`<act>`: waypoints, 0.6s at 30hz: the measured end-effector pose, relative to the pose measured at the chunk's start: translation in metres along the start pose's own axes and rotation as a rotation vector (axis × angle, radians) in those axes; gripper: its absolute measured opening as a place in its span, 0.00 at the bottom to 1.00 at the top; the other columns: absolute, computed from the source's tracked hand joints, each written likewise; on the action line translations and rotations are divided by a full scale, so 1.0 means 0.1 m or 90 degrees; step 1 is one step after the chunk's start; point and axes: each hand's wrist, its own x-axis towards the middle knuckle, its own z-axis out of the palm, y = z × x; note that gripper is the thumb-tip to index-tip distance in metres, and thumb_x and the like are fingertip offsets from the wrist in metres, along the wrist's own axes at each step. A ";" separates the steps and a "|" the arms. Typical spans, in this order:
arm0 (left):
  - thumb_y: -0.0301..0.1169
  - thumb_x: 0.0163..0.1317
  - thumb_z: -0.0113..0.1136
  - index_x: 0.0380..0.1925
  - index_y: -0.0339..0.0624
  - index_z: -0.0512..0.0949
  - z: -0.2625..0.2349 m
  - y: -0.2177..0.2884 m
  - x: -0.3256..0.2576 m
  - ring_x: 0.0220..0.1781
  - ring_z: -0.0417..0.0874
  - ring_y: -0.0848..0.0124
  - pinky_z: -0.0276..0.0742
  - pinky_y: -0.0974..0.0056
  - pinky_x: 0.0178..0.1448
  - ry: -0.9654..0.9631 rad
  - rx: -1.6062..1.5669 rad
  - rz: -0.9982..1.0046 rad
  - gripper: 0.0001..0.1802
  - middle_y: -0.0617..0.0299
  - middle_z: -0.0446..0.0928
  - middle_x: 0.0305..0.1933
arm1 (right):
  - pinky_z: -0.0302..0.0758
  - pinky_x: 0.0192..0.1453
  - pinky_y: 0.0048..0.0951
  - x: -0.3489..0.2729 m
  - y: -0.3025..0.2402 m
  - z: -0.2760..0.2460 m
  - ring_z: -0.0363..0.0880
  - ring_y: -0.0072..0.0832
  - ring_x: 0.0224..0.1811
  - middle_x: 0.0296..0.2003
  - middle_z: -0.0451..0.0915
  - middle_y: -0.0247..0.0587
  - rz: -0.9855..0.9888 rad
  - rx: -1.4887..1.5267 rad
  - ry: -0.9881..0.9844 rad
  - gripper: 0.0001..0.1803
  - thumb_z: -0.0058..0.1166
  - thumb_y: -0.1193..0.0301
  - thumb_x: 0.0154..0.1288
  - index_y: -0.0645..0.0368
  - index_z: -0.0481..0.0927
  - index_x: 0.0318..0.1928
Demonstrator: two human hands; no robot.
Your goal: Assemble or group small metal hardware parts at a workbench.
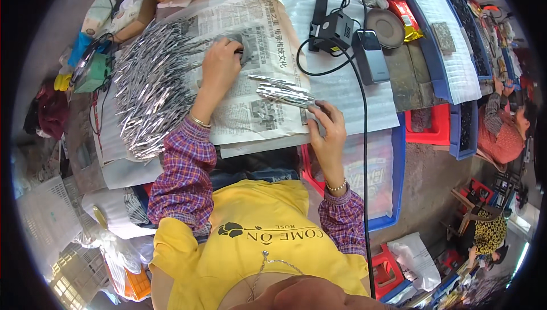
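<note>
A large heap of thin, shiny metal strips (154,85) lies on newspaper (228,127) to the left. At the heap's right edge, my left hand (222,65) reaches forward with curled fingers. They close over a small dark thing (241,48), mostly hidden beneath them, whose kind I cannot make out. A small bundle of similar metal strips (282,91) lies apart from the heap on the right of the newspaper. My right hand (329,130) is beside the bundle's right end, thumb and forefinger apart, the fingertips close to the strip ends.
A black box-shaped device (335,31) with cables and a grey power bank (371,56) stand right of the newspaper. Behind them is a round dish (385,28). A black cable (365,156) runs down past my right arm. Blue trays (441,76) line the right side; other people sit beyond.
</note>
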 end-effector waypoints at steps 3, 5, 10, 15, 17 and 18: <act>0.25 0.49 0.56 0.30 0.41 0.79 -0.03 -0.06 0.02 0.37 0.76 0.55 0.71 0.57 0.43 -0.010 -0.039 -0.013 0.07 0.54 0.75 0.31 | 0.68 0.52 0.37 0.04 0.04 0.04 0.71 0.45 0.49 0.51 0.72 0.49 0.008 -0.013 -0.006 0.17 0.56 0.79 0.49 0.62 0.77 0.44; 0.26 0.50 0.55 0.30 0.41 0.79 -0.06 -0.09 0.06 0.38 0.76 0.55 0.71 0.56 0.43 0.011 -0.053 0.013 0.07 0.53 0.76 0.32 | 0.67 0.54 0.38 0.09 0.05 0.10 0.70 0.47 0.51 0.52 0.71 0.51 0.009 0.001 0.012 0.19 0.55 0.79 0.49 0.63 0.75 0.46; 0.27 0.51 0.55 0.35 0.41 0.79 -0.22 0.11 0.14 0.41 0.77 0.57 0.70 0.58 0.50 0.020 -0.004 0.015 0.10 0.54 0.78 0.38 | 0.57 0.66 0.41 0.13 0.24 0.22 0.58 0.51 0.63 0.59 0.63 0.59 -0.060 -0.006 -0.028 0.33 0.51 0.82 0.48 0.69 0.61 0.59; 0.26 0.53 0.52 0.35 0.36 0.78 -0.15 -0.17 0.08 0.37 0.80 0.54 0.74 0.59 0.42 -0.012 -0.070 0.013 0.11 0.48 0.79 0.35 | 0.59 0.65 0.39 0.31 0.23 0.32 0.61 0.49 0.62 0.55 0.65 0.60 -0.191 0.049 -0.039 0.32 0.51 0.80 0.47 0.70 0.61 0.57; 0.24 0.54 0.53 0.36 0.35 0.79 -0.15 -0.17 0.09 0.36 0.81 0.56 0.74 0.60 0.42 -0.040 -0.002 0.018 0.10 0.50 0.80 0.35 | 0.58 0.66 0.41 0.28 0.22 0.32 0.60 0.46 0.62 0.54 0.66 0.57 -0.205 0.022 -0.049 0.29 0.51 0.78 0.50 0.68 0.63 0.56; 0.24 0.54 0.54 0.36 0.35 0.79 -0.19 -0.11 0.07 0.36 0.81 0.57 0.74 0.61 0.41 -0.041 0.014 0.008 0.10 0.50 0.80 0.35 | 0.58 0.66 0.42 0.25 0.18 0.34 0.59 0.45 0.63 0.54 0.66 0.55 -0.197 0.004 -0.052 0.28 0.51 0.76 0.52 0.67 0.63 0.55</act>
